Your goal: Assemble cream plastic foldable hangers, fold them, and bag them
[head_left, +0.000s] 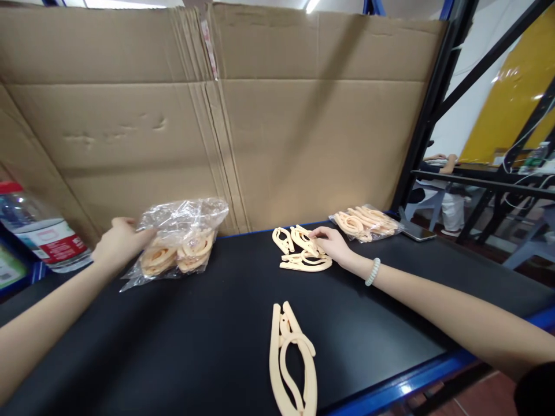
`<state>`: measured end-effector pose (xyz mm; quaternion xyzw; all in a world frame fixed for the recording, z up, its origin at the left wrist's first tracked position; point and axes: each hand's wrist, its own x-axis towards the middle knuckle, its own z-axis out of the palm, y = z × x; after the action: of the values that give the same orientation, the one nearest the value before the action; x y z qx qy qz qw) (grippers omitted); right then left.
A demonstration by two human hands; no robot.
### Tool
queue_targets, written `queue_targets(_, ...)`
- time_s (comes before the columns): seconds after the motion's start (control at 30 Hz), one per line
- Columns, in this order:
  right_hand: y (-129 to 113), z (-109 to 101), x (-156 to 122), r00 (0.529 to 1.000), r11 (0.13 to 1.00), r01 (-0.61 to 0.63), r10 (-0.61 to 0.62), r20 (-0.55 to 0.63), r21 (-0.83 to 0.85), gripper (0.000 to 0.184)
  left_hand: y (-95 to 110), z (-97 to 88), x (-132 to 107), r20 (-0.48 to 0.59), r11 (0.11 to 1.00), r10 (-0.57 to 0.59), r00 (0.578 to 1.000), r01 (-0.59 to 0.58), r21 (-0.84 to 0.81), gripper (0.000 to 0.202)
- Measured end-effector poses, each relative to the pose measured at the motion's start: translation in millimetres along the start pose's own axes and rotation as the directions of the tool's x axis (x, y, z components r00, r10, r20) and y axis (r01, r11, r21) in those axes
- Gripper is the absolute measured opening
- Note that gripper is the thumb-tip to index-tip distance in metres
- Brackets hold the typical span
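Observation:
My left hand (118,241) grips the edge of a clear plastic bag (180,240) that holds several cream folding hangers and rests on the black table (208,341). My right hand (335,244), with a bead bracelet on the wrist, lies on a small pile of loose cream hangers (301,249) at the table's middle back, fingers curled onto the top piece. One folded hanger (290,361) lies alone near the front edge.
A second bag of hangers (365,223) sits at the back right beside a phone (417,232). A water bottle (41,228) lies at the far left. A cardboard sheet (260,115) walls the back. Another person sits at a desk at right (440,185).

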<state>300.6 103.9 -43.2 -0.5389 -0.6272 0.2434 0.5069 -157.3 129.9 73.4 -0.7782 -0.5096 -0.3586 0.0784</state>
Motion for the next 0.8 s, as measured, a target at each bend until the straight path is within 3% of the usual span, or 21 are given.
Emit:
queue_targets(0.1, 0.7, 0.1, -0.6, 1.0, 1.0, 0.013, -0.013, -0.017, -0.017, 0.005, 14.9, 5.4, -14.9, -0.273, 0.972, -0.16, 0.949, 0.2, 0.123, 0.038)
queue_targets(0.2, 1.5, 0.3, -0.8, 0.999, 0.999, 0.018, -0.019, -0.03, -0.027, 0.016, 44.9, 16.8, -24.0, -0.369, 0.969, -0.097, 0.924, 0.172, 0.175, 0.048)
queue_targets(0.33, 2.2, 0.6, -0.6, 0.999, 0.999, 0.026, -0.026, -0.026, -0.035, 0.02, 99.1, 35.1, -40.2, -0.125, 0.979, 0.15, 0.981, -0.13, 0.156, 0.037)
queue_targets(0.4, 2.3, 0.7, -0.6, 0.999, 0.999, 0.033, -0.034, -0.027, -0.042, 0.02, 130.0, 41.5, -56.3, 0.026, 0.956, 0.284, 0.958, -0.286, 0.072, 0.031)
queue_targets(0.43, 2.4, 0.7, -0.6, 0.999, 0.998, 0.037, -0.039, -0.028, -0.045, 0.02, 145.6, 43.4, -66.8, 0.121, 0.926, 0.378, 0.918, -0.376, -0.041, 0.032)
queue_targets(0.5, 2.8, 1.1, -0.6, 0.998, 0.998, 0.047, -0.048, -0.033, -0.053, 0.02, 175.1, 45.2, -91.6, 0.293, 0.844, 0.532, 0.794, -0.473, -0.253, 0.042)
queue_targets(0.57, 3.3, 1.7, -0.7, 0.998, 0.997, 0.055, -0.057, -0.039, -0.06, 0.019, 198.9, 45.5, -117.4, 0.338, 0.731, 0.675, 0.656, -0.53, -0.43, 0.058)
queue_targets(0.67, 4.1, 2.9, -1.1, 0.996, 0.995, 0.067, -0.071, -0.053, -0.075, 0.019, 215.8, 47.3, -143.2, 0.381, 0.648, 0.761, 0.525, -0.593, -0.478, 0.047)
queue_targets(0.73, 4.3, 3.7, -1.7, 0.995, 0.993, 0.078, -0.083, -0.056, -0.088, 0.02, 211.9, 50.9, -143.4, 0.447, 0.657, 0.751, 0.486, -0.615, -0.436, 0.044)
queue_targets(0.8, 4.3, 4.4, -2.3, 0.994, 0.99, 0.092, -0.098, -0.055, -0.104, 0.02, 197.2, 57.5, -129.8, 0.525, 0.705, 0.698, 0.487, -0.597, -0.384, 0.054)
